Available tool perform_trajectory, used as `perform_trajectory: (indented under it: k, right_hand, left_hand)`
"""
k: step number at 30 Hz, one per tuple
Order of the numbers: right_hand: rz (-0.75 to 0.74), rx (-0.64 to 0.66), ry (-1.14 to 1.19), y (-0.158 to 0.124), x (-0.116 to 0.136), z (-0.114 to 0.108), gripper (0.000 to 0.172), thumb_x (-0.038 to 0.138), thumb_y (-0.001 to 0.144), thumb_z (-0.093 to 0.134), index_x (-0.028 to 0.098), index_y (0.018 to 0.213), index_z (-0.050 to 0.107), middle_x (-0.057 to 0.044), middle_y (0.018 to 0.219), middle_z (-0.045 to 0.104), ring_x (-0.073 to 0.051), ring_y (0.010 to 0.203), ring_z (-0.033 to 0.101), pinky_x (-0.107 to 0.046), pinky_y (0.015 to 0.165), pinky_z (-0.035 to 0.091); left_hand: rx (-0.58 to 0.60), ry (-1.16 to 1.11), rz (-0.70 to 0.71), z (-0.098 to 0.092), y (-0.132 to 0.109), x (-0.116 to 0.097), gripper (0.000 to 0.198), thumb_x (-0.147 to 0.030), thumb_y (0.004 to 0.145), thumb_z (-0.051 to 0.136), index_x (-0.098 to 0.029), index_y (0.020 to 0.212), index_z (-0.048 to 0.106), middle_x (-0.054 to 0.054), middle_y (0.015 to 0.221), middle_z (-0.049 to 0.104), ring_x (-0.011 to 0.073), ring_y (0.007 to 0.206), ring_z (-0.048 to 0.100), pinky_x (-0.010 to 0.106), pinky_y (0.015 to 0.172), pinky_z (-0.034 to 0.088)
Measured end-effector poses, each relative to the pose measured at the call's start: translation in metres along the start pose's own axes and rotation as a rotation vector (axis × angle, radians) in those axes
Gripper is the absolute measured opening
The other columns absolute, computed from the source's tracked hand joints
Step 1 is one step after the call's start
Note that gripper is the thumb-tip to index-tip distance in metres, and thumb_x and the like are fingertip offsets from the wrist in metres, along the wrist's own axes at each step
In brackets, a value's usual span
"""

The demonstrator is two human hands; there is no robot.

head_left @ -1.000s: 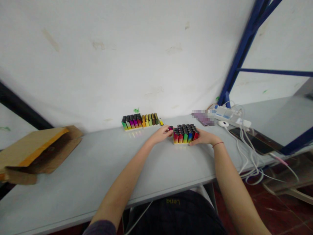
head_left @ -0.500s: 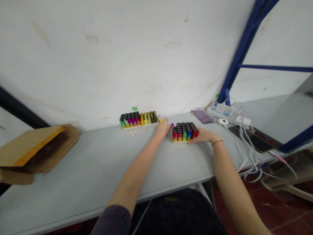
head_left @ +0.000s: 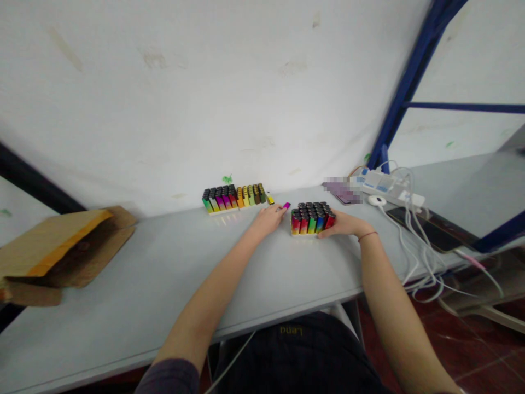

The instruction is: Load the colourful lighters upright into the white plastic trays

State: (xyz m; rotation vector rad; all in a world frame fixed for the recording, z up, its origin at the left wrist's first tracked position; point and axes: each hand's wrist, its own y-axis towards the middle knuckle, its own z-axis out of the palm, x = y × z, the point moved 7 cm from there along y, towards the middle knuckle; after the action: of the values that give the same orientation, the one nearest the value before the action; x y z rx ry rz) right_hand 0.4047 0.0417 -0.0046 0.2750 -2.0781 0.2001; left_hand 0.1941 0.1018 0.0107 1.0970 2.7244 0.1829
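Observation:
My left hand is closed, its fingertips on a purple lighter whose end pokes out on the right. Just beyond those fingers, a yellow lighter lies by the wall. My right hand is wrapped round the right side of a tray of lighters, upright in rows with black tops and red, green and blue bodies. To the left, against the wall, stand a block of black-topped lighters and a block of yellow and brown lighters.
An open cardboard box lies at the left of the grey table. On the right are a blurred phone, a white power strip, tangled white cables and a dark phone. Blue metal posts rise behind them.
My left hand has drawn slightly left and back, its fingers lower, uncovering more of the yellow lighter. My right hand stays on the tray. The view has shifted a little.

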Motion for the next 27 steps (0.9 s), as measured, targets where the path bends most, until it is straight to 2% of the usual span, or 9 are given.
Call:
perform_trajectory:
  k: [5, 7, 11, 14, 22, 27]
  right_hand:
    - [-0.015, -0.002, 0.009, 0.001, -0.001, 0.001, 0.096, 0.039, 0.05, 0.093, 0.021, 0.136, 0.054, -0.009, 0.127, 0.068, -0.031, 0.116, 0.063, -0.049, 0.11, 0.046]
    - [-0.026, 0.003, 0.012, 0.002, -0.003, 0.001, 0.096, 0.04, 0.051, 0.093, 0.021, 0.136, 0.054, -0.009, 0.128, 0.068, -0.031, 0.116, 0.064, -0.048, 0.11, 0.047]
    - [-0.031, -0.011, 0.001, 0.003, -0.004, 0.0, 0.096, 0.04, 0.05, 0.094, 0.02, 0.135, 0.055, -0.009, 0.13, 0.067, -0.031, 0.117, 0.063, -0.048, 0.11, 0.046]
    - [-0.024, -0.017, -0.002, 0.002, -0.003, 0.0, 0.096, 0.038, 0.049, 0.094, 0.02, 0.135, 0.054, -0.009, 0.13, 0.067, -0.032, 0.119, 0.062, -0.049, 0.111, 0.045]
    - [-0.007, 0.013, 0.018, 0.001, 0.0, 0.002, 0.096, 0.039, 0.051, 0.093, 0.019, 0.136, 0.052, -0.009, 0.128, 0.067, -0.031, 0.118, 0.062, -0.049, 0.11, 0.046]
    - [-0.012, 0.006, -0.002, 0.001, -0.002, 0.001, 0.095, 0.037, 0.051, 0.093, 0.02, 0.135, 0.053, -0.009, 0.129, 0.067, -0.031, 0.117, 0.063, -0.047, 0.11, 0.047]
  left_hand:
    - [-0.061, 0.097, -0.199, -0.002, 0.02, -0.005, 0.022, -0.021, 0.098, 0.053, -0.016, 0.114, 0.067, 0.016, 0.122, 0.063, 0.0295, 0.114, 0.057, 0.04, 0.095, 0.043]
    - [-0.096, 0.102, -0.201, -0.004, 0.023, -0.009, 0.019, -0.02, 0.097, 0.054, -0.016, 0.11, 0.068, 0.017, 0.122, 0.062, 0.0314, 0.118, 0.054, 0.042, 0.096, 0.042]
    - [-0.111, 0.124, -0.102, -0.002, 0.018, -0.015, 0.025, -0.012, 0.098, 0.045, -0.016, 0.104, 0.069, 0.018, 0.116, 0.066, 0.0318, 0.118, 0.053, 0.046, 0.097, 0.037]
    - [-0.101, 0.181, -0.086, 0.0, 0.012, -0.011, 0.032, -0.011, 0.099, 0.039, -0.015, 0.107, 0.069, 0.019, 0.118, 0.066, 0.0334, 0.118, 0.053, 0.05, 0.097, 0.034]
    - [-0.094, 0.188, -0.215, 0.002, 0.024, 0.006, 0.033, -0.024, 0.1, 0.041, -0.015, 0.122, 0.064, 0.019, 0.137, 0.057, 0.034, 0.127, 0.046, 0.051, 0.1, 0.035]
    - [-0.084, 0.12, -0.272, 0.002, 0.03, 0.012, 0.037, -0.008, 0.095, 0.039, -0.011, 0.126, 0.061, 0.022, 0.136, 0.055, 0.0327, 0.131, 0.045, 0.05, 0.103, 0.038]
